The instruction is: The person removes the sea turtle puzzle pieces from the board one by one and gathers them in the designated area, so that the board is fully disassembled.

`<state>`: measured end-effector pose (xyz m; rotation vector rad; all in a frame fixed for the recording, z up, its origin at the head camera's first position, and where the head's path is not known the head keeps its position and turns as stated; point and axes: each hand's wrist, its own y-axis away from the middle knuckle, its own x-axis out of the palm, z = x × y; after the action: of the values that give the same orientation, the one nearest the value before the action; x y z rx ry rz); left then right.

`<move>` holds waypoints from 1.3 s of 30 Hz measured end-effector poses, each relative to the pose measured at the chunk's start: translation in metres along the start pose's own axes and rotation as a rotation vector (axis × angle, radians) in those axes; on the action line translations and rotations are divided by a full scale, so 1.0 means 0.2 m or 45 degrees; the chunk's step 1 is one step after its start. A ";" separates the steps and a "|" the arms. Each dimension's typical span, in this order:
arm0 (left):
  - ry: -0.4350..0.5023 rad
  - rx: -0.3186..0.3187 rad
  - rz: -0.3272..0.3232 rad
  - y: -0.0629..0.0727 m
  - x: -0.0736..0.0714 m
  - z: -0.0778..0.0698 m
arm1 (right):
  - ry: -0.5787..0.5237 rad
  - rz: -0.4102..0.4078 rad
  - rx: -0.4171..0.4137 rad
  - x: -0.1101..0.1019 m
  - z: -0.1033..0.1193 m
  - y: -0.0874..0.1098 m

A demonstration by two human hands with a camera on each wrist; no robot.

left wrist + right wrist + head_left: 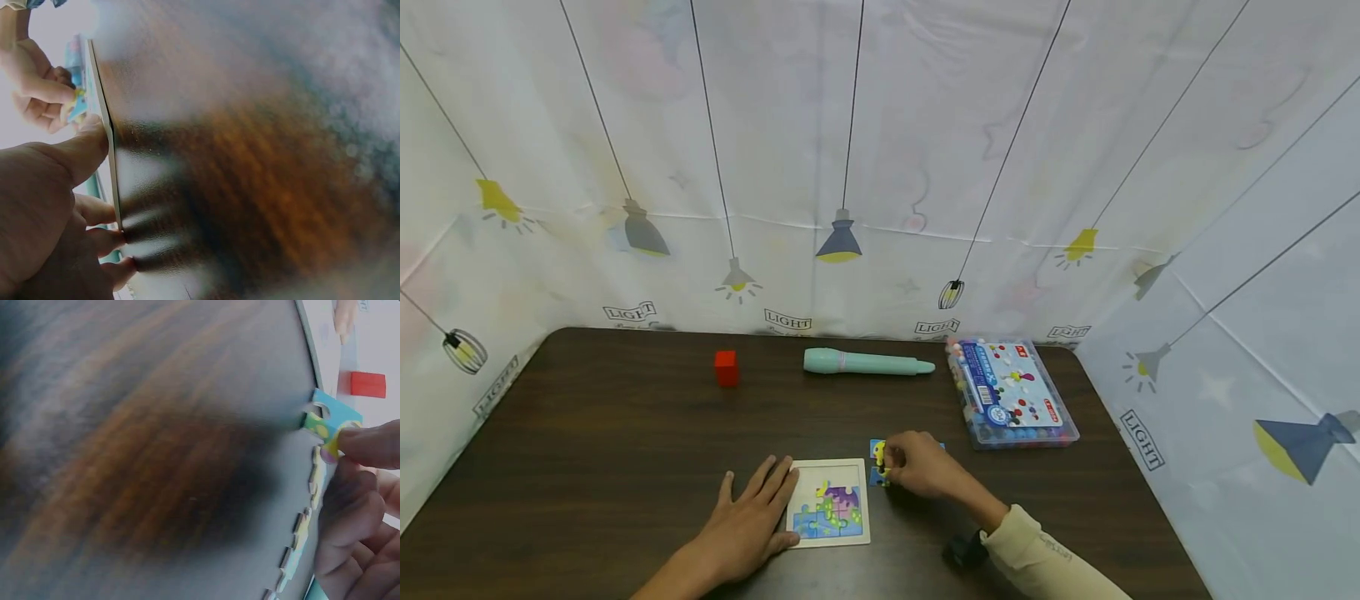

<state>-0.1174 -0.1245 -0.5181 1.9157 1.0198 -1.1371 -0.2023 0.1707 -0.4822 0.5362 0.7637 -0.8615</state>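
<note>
A square puzzle tray [866,517] with a pale frame lies on the table, its lower part filled with joined blue, green and purple pieces. Flat along the tray's left side is my left hand [737,529], fingers straight; its thumb [87,150] touches the near edge. Just right of the tray, my right hand [921,465] pinches a blue, green and yellow puzzle piece [337,411] between thumb and fingers. Several loose puzzle pieces [876,478] lie under and beside that hand, partly hidden by it.
A red cube [726,368] sits at the back left of the dark table [625,450]. Behind the tray lies a mint-green microphone-shaped object [865,362]. A clear plastic box [1011,392] with a printed label is at the back right. Printed curtains [895,150] surround the table.
</note>
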 end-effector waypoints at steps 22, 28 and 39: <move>0.011 0.003 0.016 0.00 0.00 0.00 | 0.149 -0.164 0.027 0.09 0.06 0.03; 0.003 -0.006 0.022 0.00 0.00 0.00 | 0.326 -0.016 -0.231 0.12 0.19 0.02; 0.021 -0.009 0.003 0.01 -0.01 0.01 | 0.493 0.140 -0.338 0.23 0.24 -0.09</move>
<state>-0.1172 -0.1266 -0.5168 1.9228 1.0289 -1.1169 -0.1789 0.1058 -0.4900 0.5075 1.1725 -0.5469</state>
